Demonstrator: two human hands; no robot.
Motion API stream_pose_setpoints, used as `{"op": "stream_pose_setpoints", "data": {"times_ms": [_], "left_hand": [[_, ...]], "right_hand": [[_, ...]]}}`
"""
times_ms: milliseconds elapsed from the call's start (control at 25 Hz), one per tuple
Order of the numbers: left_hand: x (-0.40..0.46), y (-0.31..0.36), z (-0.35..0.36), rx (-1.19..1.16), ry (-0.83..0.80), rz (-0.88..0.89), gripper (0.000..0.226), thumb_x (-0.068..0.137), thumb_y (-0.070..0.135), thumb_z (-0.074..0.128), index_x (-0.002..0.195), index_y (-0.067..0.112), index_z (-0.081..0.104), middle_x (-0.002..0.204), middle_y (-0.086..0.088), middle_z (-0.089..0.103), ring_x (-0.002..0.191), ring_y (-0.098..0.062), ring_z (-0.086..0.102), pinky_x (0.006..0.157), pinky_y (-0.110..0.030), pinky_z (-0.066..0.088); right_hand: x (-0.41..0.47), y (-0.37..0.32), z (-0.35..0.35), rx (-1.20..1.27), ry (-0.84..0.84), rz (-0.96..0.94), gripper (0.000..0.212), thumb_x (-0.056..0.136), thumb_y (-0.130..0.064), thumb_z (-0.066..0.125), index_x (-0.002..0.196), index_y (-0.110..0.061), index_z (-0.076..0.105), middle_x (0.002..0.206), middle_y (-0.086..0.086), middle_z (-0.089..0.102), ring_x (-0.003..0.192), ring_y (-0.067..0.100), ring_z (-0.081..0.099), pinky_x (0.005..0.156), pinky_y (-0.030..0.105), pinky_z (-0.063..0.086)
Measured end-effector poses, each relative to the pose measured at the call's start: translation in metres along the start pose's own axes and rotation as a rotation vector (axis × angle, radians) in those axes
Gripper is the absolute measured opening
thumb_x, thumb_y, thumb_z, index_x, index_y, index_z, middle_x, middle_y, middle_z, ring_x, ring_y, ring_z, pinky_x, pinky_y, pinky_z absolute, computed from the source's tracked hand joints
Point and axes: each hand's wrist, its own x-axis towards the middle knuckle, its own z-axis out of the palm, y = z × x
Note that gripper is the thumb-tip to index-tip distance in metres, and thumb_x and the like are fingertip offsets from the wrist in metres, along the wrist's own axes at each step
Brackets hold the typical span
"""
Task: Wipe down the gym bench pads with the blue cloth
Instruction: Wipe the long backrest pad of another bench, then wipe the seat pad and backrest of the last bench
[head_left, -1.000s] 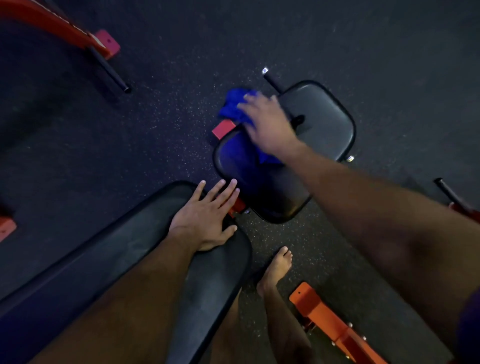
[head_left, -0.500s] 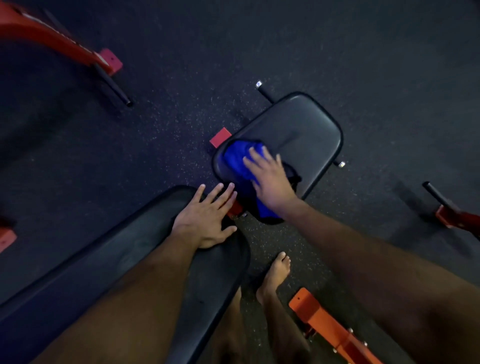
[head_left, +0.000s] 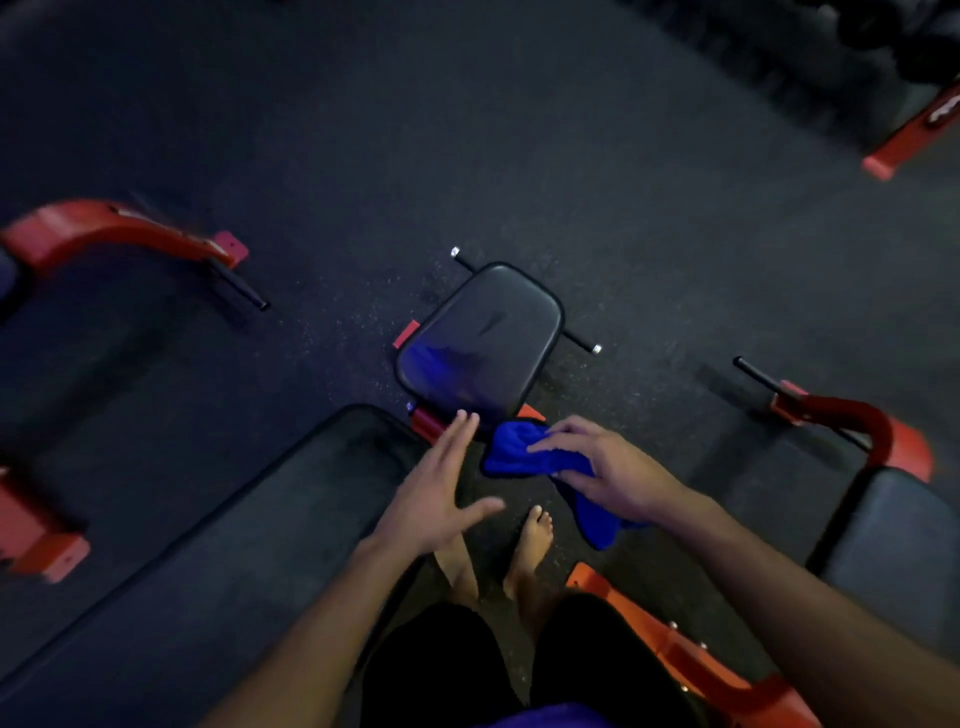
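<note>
Seat pad (head_left: 480, 340) lies beyond the long pad (head_left: 208, 530), cloth (head_left: 524, 452) between hands.

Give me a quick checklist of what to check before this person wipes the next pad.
1. Cloth in hand: ok, the right hand grips it.
2. Cloth clear of the small pad: ok, it is held in the air, near that pad's close edge.
3. Left hand free: ok, open, fingers spread, holding nothing.
4. Long pad clear of objects: ok, nothing lies on the part in view.
5. Pads clean: cannot tell, too dark.
6. Footing: ok, bare feet on the floor between the frames.
</note>
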Motion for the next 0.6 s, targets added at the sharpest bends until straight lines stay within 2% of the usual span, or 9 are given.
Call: {"op": "stream_pose_setpoints", "data": {"times_ms": [80, 120, 200, 240, 280, 400, 600], "left_hand": [[-0.012, 0.045, -0.005, 0.044, 0.022, 0.159, 0.112, 0.080, 0.062, 0.073, 0.158, 0.046, -0.006, 0.171, 0.016, -0.003, 0.154, 0.002, 0.005, 0.122, -0.021, 0.013], [-0.013, 0.065, -0.007, 0.062, 0.030, 0.205, 0.109, 0.081, 0.058, 0.075, 0.161, 0.041, 0.003, 0.171, 0.012, 0.009, 0.154, 0.000, 0.012, 0.122, -0.020, 0.015], [-0.005, 0.104, -0.019, 0.083, 0.070, 0.274, 0.082, 0.085, 0.038, 0.078, 0.155, 0.034, 0.037, 0.156, 0.005, 0.046, 0.143, -0.012, 0.042, 0.117, -0.027, 0.032], [0.002, 0.121, -0.026, 0.097, 0.096, 0.300, 0.065, 0.086, 0.027, 0.076, 0.145, 0.035, 0.050, 0.142, 0.006, 0.059, 0.131, -0.017, 0.055, 0.110, -0.033, 0.042], [0.010, 0.137, -0.033, 0.107, 0.100, 0.309, 0.055, 0.085, 0.020, 0.073, 0.134, 0.038, 0.055, 0.130, 0.010, 0.064, 0.119, -0.018, 0.061, 0.102, -0.039, 0.048], [0.041, 0.192, -0.049, 0.117, 0.085, 0.341, 0.038, 0.083, 0.021, 0.062, 0.117, 0.039, 0.056, 0.110, 0.019, 0.060, 0.101, -0.011, 0.063, 0.085, -0.045, 0.053], [0.117, 0.324, -0.049, 0.192, 0.048, 0.444, 0.041, 0.077, 0.034, 0.053, 0.117, 0.042, 0.056, 0.111, 0.024, 0.065, 0.104, -0.006, 0.065, 0.088, -0.040, 0.053]], "right_hand": [[-0.030, -0.022, -0.019, -0.001, -0.002, -0.045, 0.044, 0.090, -0.014, 0.068, 0.129, -0.033, 0.063, 0.125, -0.014, 0.056, 0.113, -0.001, 0.054, 0.101, 0.018, 0.039], [-0.040, -0.031, -0.029, -0.006, 0.002, -0.054, 0.045, 0.089, -0.015, 0.068, 0.130, -0.033, 0.062, 0.124, -0.014, 0.057, 0.113, 0.000, 0.055, 0.100, 0.018, 0.040], [-0.064, -0.044, -0.055, -0.013, 0.061, -0.049, 0.046, 0.089, -0.018, 0.068, 0.132, -0.034, 0.060, 0.121, -0.013, 0.059, 0.110, 0.000, 0.056, 0.098, 0.017, 0.041], [-0.075, -0.045, -0.068, -0.010, 0.107, -0.043, 0.046, 0.090, -0.020, 0.068, 0.132, -0.034, 0.059, 0.120, -0.013, 0.058, 0.110, 0.000, 0.056, 0.098, 0.016, 0.040], [-0.084, -0.044, -0.082, -0.007, 0.162, -0.038, 0.045, 0.090, -0.022, 0.069, 0.131, -0.034, 0.059, 0.121, -0.013, 0.055, 0.110, -0.001, 0.054, 0.098, 0.013, 0.039], [-0.113, -0.021, -0.125, 0.001, 0.320, 0.011, 0.042, 0.090, -0.033, 0.070, 0.130, -0.037, 0.057, 0.120, -0.015, 0.046, 0.108, 0.000, 0.053, 0.094, 0.014, 0.040], [-0.171, 0.056, -0.206, -0.025, 0.555, 0.059, 0.037, 0.093, -0.033, 0.066, 0.129, -0.031, 0.056, 0.117, -0.018, 0.047, 0.107, -0.001, 0.053, 0.094, 0.017, 0.042]]}}
